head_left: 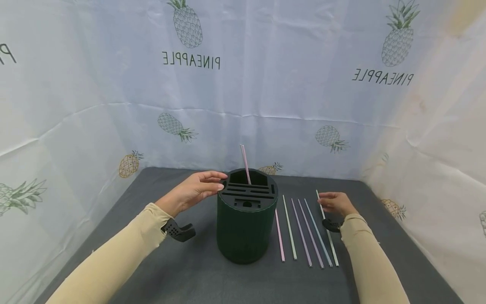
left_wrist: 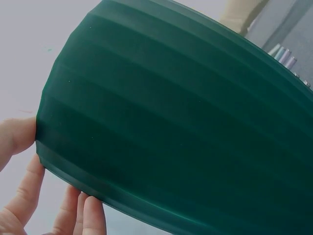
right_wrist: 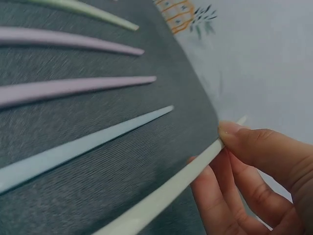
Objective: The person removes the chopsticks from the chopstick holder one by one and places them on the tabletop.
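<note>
A dark green utensil holder (head_left: 244, 232) with a black slotted lid (head_left: 248, 196) stands upright on the table. My left hand (head_left: 195, 190) rests its fairly straight fingers and thumb against the holder's upper left rim; in the left wrist view, fingertips (left_wrist: 93, 208) touch its ribbed wall. Pink chopsticks (head_left: 245, 162) stand in the holder's rear opening. My right hand (head_left: 336, 202) pinches a pale cream-green chopstick (head_left: 329, 236) near its thin end, between thumb and fingers. In the right wrist view that thin tip pokes out beyond the thumb.
Between holder and right hand several chopsticks lie side by side: a pink one (head_left: 279, 240), a green one (head_left: 290, 230), purple ones (head_left: 302, 234) and a blue one (head_left: 319, 234). The dark grey table (head_left: 182, 270) is backed by a white pineapple-print curtain (head_left: 265, 84).
</note>
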A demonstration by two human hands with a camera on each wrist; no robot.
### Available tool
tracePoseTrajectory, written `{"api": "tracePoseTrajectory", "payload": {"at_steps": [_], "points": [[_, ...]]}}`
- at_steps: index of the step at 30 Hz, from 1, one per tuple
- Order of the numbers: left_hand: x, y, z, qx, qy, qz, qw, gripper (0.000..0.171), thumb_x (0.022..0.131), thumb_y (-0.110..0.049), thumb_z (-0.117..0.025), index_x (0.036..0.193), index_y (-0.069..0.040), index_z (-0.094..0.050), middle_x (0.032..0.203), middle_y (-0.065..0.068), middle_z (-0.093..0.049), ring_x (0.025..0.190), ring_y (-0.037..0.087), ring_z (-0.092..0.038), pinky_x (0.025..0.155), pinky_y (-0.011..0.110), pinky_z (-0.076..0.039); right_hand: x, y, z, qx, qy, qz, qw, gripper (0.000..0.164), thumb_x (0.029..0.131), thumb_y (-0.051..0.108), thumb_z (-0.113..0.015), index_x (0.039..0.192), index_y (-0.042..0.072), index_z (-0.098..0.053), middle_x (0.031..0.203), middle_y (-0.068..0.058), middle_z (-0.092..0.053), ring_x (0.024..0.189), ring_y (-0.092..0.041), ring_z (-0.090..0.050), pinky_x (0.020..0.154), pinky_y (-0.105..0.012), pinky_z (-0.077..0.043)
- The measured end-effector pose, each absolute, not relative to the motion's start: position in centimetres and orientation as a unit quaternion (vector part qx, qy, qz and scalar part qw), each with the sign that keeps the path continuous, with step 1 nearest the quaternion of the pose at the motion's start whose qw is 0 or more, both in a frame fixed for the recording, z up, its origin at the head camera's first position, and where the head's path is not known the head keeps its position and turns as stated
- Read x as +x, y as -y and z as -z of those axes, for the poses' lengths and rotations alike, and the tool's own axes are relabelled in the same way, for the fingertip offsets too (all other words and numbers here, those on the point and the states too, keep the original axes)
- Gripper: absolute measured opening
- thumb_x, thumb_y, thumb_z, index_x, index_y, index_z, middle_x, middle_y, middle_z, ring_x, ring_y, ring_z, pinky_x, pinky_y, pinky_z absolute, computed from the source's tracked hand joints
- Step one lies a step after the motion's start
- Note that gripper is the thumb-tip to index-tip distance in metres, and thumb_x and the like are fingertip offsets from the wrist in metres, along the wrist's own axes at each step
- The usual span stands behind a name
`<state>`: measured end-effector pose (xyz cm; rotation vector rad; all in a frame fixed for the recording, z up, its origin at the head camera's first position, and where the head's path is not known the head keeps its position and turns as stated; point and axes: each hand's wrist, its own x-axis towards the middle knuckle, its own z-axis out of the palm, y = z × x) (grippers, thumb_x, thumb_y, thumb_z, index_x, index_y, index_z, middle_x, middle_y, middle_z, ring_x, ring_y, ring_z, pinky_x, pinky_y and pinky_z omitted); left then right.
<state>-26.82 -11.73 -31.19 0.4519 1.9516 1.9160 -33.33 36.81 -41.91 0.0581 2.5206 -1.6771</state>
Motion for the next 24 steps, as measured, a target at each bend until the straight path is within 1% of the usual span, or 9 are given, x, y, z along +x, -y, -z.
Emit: {"api": "tracePoseTrajectory", "payload": {"at_steps": [6,12,19,24], "points": [[-26.8,11.7,31.1,0.163,-0.69,-0.68,0.185,0.054,0.092,-0.009,-0.064,0.141,-0.001,-0.044,0.152,0.014,-0.033,0.141,0.031,-0.033,0.118,0.047,-0.027,-33.3,-36.7,43.1,0.034,-0.837,0.542,0.074,0.049,0.089,0.004,-0.067,0.129,-0.017,-0.05,0.096,-0.005,-0.072,0.079,-0.006,-0.066,0.071,-0.027,-0.06],[-26.8,11.7,31.1,0.161,-0.691,-0.681,0.183,0.054,0.092,-0.008,-0.064,0.141,0.0,-0.044,0.151,0.014,-0.034,0.141,0.031,-0.033,0.118,0.047,-0.027,-33.7,-36.6,44.0,0.047,-0.837,0.537,0.094,0.047,0.088,0.004,-0.068,0.127,-0.017,-0.052,0.091,-0.002,-0.071,0.076,-0.007,-0.066,0.069,-0.026,-0.06],[-26.8,11.7,31.2,0.158,-0.691,-0.681,0.184,0.054,0.092,-0.008,-0.063,0.141,0.0,-0.044,0.151,0.014,-0.034,0.14,0.031,-0.034,0.118,0.047,-0.028,-33.6,-36.2,44.2,0.056,-0.845,0.524,0.092,0.043,0.088,0.0,-0.067,0.124,-0.018,-0.053,0.084,-0.001,-0.071,0.072,-0.008,-0.067,0.066,-0.027,-0.06],[-26.7,11.7,31.2,0.155,-0.691,-0.682,0.182,0.054,0.092,-0.008,-0.064,0.141,-0.001,-0.044,0.152,0.014,-0.034,0.14,0.03,-0.034,0.118,0.047,-0.028,-33.6,-35.7,43.9,0.053,-0.858,0.503,0.09,0.038,0.087,-0.001,-0.067,0.12,-0.017,-0.057,0.084,-0.006,-0.072,0.071,-0.011,-0.068,0.066,-0.029,-0.06]]}}
